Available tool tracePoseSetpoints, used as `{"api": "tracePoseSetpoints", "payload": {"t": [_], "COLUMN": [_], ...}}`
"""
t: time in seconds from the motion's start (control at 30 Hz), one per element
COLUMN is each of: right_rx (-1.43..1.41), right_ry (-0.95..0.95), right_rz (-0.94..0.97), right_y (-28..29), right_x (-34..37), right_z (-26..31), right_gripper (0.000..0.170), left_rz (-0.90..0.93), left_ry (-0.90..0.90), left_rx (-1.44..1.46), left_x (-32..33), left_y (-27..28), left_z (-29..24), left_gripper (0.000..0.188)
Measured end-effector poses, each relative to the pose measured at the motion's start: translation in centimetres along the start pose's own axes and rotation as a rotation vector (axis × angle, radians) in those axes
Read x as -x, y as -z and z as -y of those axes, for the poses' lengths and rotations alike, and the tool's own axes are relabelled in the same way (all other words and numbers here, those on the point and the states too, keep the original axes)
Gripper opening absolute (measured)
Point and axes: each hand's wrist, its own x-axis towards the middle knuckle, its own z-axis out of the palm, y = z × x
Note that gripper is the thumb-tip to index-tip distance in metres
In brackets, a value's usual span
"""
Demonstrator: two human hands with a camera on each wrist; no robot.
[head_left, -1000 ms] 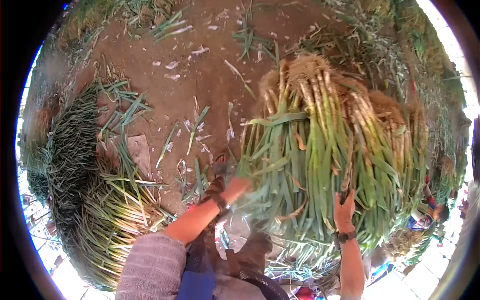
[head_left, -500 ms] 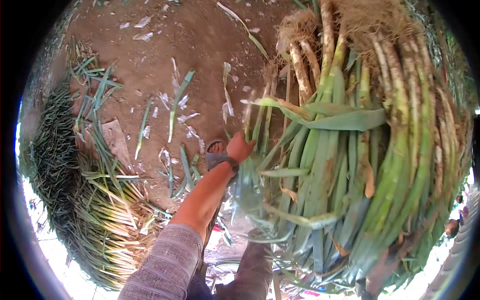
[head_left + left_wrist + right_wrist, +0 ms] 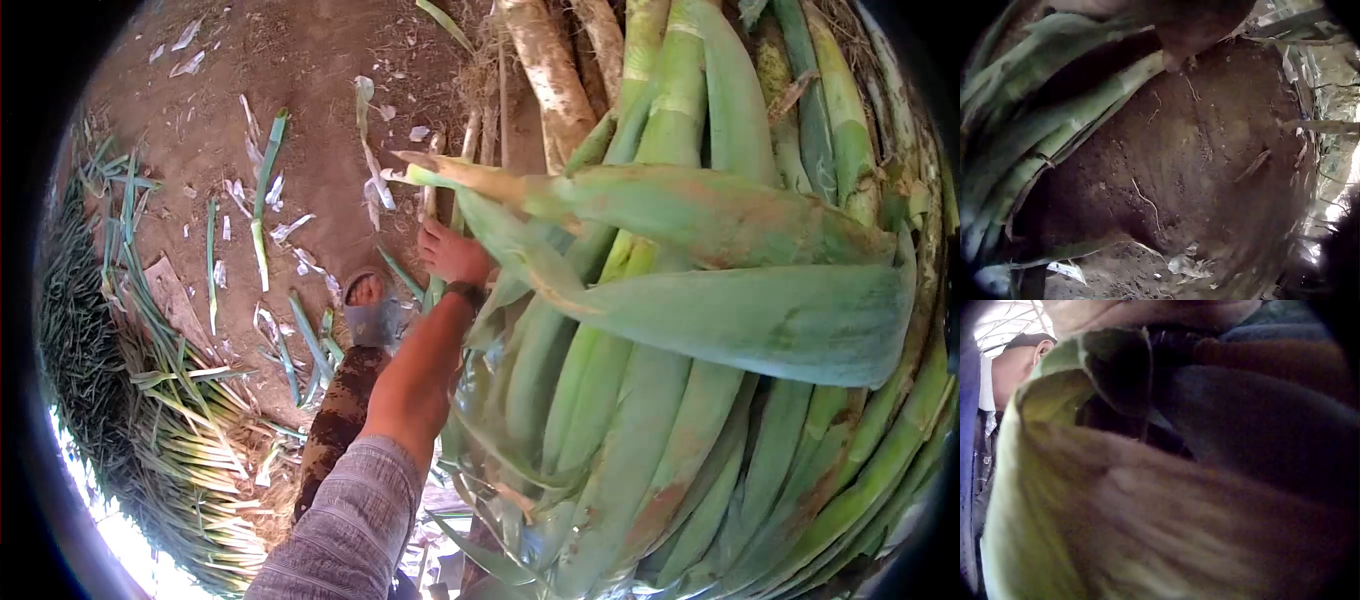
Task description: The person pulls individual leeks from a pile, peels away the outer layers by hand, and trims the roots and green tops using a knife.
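Note:
A big bundle of leeks (image 3: 640,370) with long green leaves and pale stalks fills the right half of the head view, a broad leaf (image 3: 740,310) lying across it. At its left edge my left hand (image 3: 455,255) has its fingers curled round thin stalks. The left wrist view shows that hand (image 3: 1200,25) dark at the top, a green stalk (image 3: 1091,109) running up into it. Leaves hide my right hand in the head view; in the right wrist view only some skin of the hand (image 3: 1154,314) shows above a close, blurred leaf (image 3: 1129,512), its fingers unseen.
Piled leeks (image 3: 190,460) lie at the left on brown soil (image 3: 320,60), with loose leaves and pale scraps scattered over it. A sandalled foot (image 3: 368,295) stands beside my left hand. Another person (image 3: 1010,375) is at the left of the right wrist view.
The bundle appears much larger and closer in the head view. My right hand, seen on the leaves a second ago, is now hidden there. My left hand has moved up along the bundle's left edge.

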Motion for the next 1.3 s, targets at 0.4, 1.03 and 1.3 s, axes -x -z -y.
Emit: {"api": "tracePoseSetpoints", "payload": {"t": [0.4,1.03,1.3], "right_rx": [-0.038,-0.297,-0.181], "right_ry": [0.121,0.394,0.231], "right_rz": [0.055,0.102,0.023], "right_y": [-0.7,1.9,2.2], "right_x": [-1.3,0.4,0.1], "right_z": [0.5,1.0,3.9], "right_gripper": [0.048,0.044,0.045], "left_rz": [0.238,0.205,0.019], "left_ry": [-0.03,0.294,-0.217], "left_rx": [0.168,1.313,1.439], "left_x": [-1.6,-12.8,-13.5], "left_y": [3.2,30.7,71.8], "left_z": [0.9,21.7,19.9], "left_gripper": [0.069,0.026,0.041]}}
